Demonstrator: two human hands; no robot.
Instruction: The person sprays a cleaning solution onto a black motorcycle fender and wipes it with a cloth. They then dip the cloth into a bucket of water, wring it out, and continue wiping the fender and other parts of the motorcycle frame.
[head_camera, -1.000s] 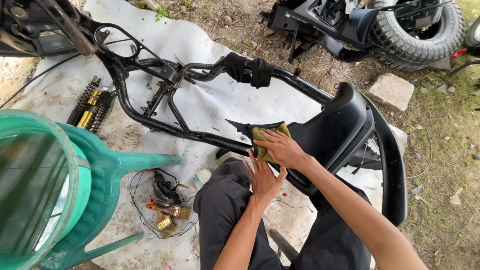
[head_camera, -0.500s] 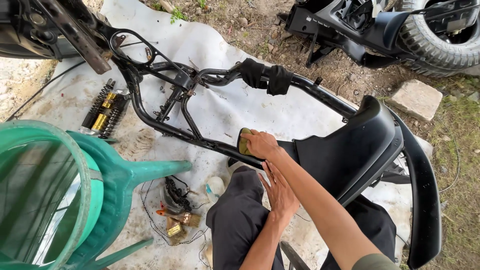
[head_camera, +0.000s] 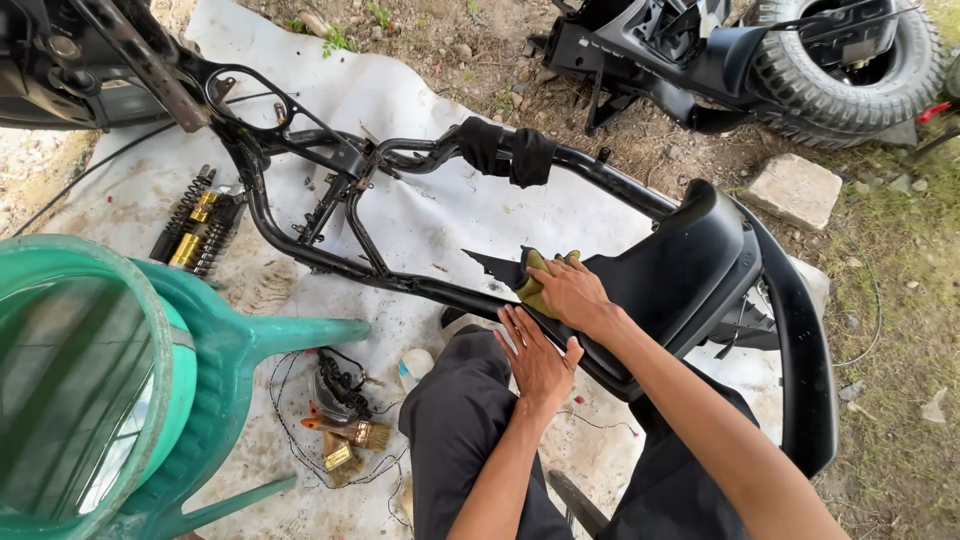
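Bare arms, dark trousers
Both forearms are uncovered, no sleeves showing; left hand (head_camera: 537, 358) and right hand (head_camera: 572, 292) bare; trousers (head_camera: 455, 440) charcoal-black.

From here I see my right hand (head_camera: 572, 292) covering most of the folded yellow-green cloth (head_camera: 533, 290), so only its edges show. The green plastic chair (head_camera: 150, 400) runs off the frame's lower left. The knobby black rubber tyre (head_camera: 850, 70) is cut at the upper right. The small wired parts (head_camera: 345, 425) at lower centre may be connectors; too small to tell.
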